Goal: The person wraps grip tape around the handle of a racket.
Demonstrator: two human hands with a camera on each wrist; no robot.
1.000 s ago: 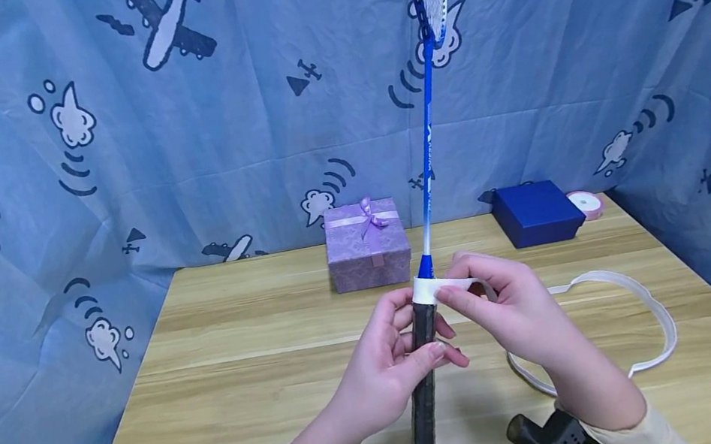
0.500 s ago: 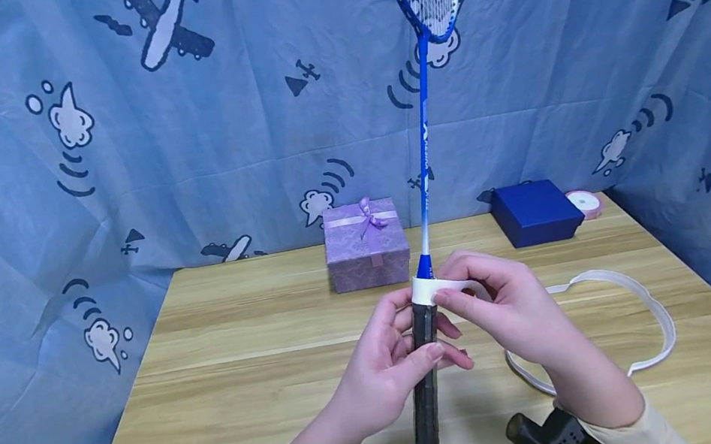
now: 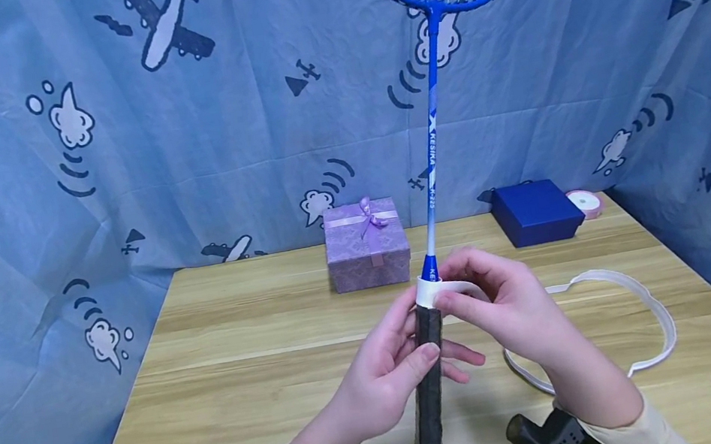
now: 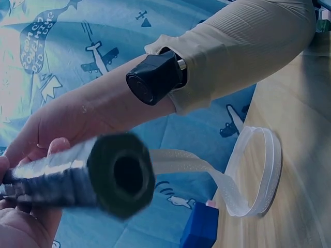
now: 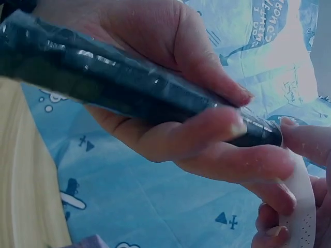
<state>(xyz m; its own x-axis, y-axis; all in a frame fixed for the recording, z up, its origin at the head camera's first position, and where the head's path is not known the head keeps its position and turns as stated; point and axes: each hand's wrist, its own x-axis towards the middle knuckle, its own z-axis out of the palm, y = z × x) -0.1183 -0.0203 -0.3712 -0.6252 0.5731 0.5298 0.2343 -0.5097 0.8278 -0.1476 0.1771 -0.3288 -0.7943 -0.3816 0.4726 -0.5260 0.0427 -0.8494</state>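
A blue badminton racket (image 3: 432, 116) stands nearly upright, its head cut off by the top of the head view. My left hand (image 3: 379, 389) holds its black handle (image 3: 429, 386) between thumb and fingers. White perforated grip tape (image 3: 429, 292) circles the handle's top, just below the blue cone. With thumb and fingers, my right hand (image 3: 511, 310) pinches the tape at the handle's right side. In the left wrist view the handle's hollow butt end (image 4: 121, 175) faces the camera. The right wrist view shows left fingers (image 5: 217, 132) around the handle.
The tape's loose length (image 3: 661, 319) lies in a loop on the wooden table (image 3: 269, 386), right of the hands. Behind stand a purple gift box (image 3: 368, 250), a blue box (image 3: 537, 213) and a pink-edged ribbon roll (image 3: 586, 204). A patterned blue curtain (image 3: 235, 140) hangs beyond.
The racket has turned about its shaft, so its head, nearly edge-on before, now shows its strung face. Left fingers have shifted slightly on the handle; the right hand stays nearly in place.
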